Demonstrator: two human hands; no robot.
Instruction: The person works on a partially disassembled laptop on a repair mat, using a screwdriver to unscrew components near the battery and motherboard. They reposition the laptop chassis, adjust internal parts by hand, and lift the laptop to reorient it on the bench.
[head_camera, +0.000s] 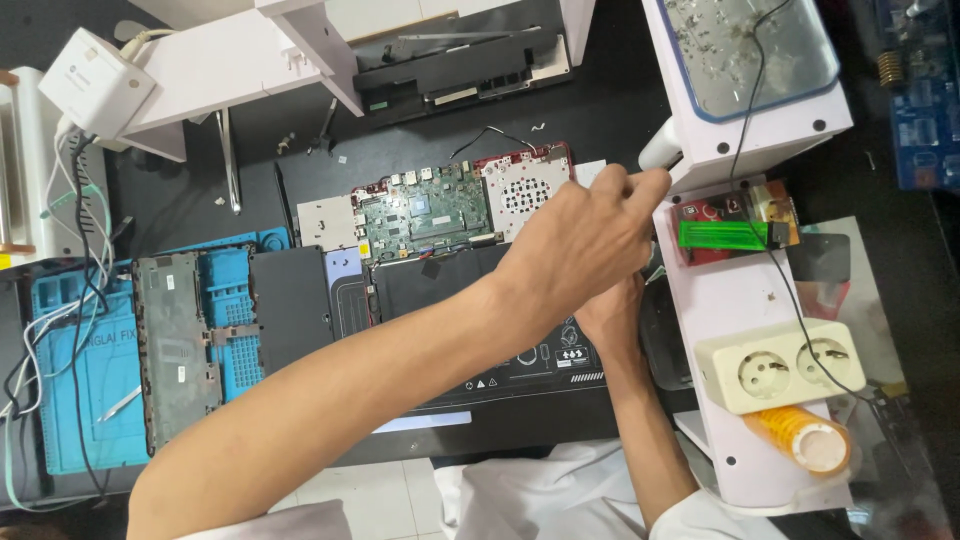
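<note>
Surface: black bench (250, 180), crowded with repair gear; pale floor tiles are seen below its near edge.
Laptop: an opened laptop (440, 260) lies mid-bench with its base cover off; a green board (425, 215) and a perforated metal plate (525, 188) are exposed.
Battery: a flat black battery (440, 285) is seen just below the board, partly covered by the left forearm.
Left hand: the left hand (580, 245) is stretched across the laptop to its right edge; the fingers are pinched shut on a white handle (660, 155) beside the white stand.
Right hand: the right hand (610, 315) lies beneath the left hand and is mostly hidden; whether it is open or closed cannot be told.
Stand: a white stand (740, 290) rises at the right, carrying a clear tray (750, 50) of small parts at the top.
On the stand: a green lighter (725, 235), a double socket (780, 365) and an orange tape roll (805, 435) are noted.
Left side: a blue mat (90, 400) holds a grey cover panel (178, 345); a black panel (290, 305) rests beside it.
Far left: a white box (95, 80) with trailing cables is recorded.
</note>
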